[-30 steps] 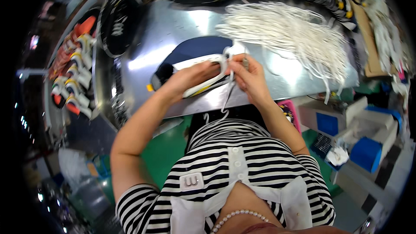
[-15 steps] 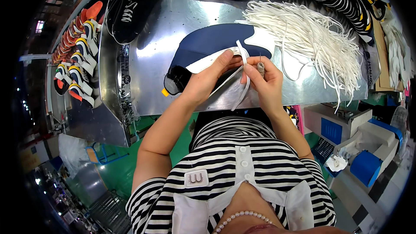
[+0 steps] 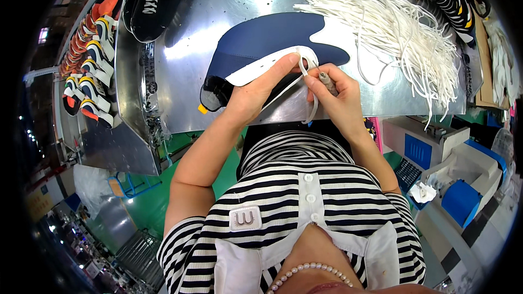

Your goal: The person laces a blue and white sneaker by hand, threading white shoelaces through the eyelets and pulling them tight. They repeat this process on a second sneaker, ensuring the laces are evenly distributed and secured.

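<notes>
Both hands are up at the near edge of the metal counter [image 3: 218,0], working on one navy shoe upper [image 3: 261,38] that lies flat across it. The left hand [image 3: 256,95] lies along the upper's white eyelet strip [image 3: 261,68], its fingers pressed together on top with the thumb underneath, pinching the strip. The right hand [image 3: 335,95] sits just beside it, fingers curled and pinching one white lace [image 3: 311,106]; the lace loops up to the strip's end and hangs down over the counter's edge. A small grey tool tip [image 3: 326,81] shows between the right fingers, though what it is I cannot tell.

To the right, one big heap of loose white laces [image 3: 397,27] fans over the counter, too many to count. Top left, two black shoe uppers [image 3: 144,0] lie side by side. Further left, a row of orange, white and navy shoes [image 3: 90,60] stands on a rack, count unclear. Lower right, two blue-and-white machines [image 3: 436,152].
</notes>
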### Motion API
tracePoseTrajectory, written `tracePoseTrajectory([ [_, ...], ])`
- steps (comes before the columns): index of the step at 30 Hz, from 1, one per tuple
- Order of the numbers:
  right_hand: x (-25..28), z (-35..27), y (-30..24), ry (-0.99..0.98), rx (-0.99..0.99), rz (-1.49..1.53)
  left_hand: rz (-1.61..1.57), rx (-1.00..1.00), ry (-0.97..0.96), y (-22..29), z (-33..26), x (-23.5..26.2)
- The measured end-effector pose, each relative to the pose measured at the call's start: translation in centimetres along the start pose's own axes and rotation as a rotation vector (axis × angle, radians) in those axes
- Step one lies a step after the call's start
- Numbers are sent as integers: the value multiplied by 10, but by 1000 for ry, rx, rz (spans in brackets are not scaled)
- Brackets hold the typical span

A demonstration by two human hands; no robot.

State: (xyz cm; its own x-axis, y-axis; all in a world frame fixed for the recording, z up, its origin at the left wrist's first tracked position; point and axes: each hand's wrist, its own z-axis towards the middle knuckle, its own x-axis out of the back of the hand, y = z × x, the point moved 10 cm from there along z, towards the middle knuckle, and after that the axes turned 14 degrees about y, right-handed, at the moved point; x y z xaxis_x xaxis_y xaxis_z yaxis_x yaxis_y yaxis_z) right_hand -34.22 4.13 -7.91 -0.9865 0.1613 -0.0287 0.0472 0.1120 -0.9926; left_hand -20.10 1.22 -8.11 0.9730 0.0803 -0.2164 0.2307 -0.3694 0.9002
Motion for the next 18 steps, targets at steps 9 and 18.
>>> tracePoseTrajectory([
  [9, 3, -1, -18, 4, 95, -158, 75, -58, 31, 10, -3, -1],
  [18, 8, 1, -50, 31, 338, -336, 221, -267, 13, 19, -5, -1],
])
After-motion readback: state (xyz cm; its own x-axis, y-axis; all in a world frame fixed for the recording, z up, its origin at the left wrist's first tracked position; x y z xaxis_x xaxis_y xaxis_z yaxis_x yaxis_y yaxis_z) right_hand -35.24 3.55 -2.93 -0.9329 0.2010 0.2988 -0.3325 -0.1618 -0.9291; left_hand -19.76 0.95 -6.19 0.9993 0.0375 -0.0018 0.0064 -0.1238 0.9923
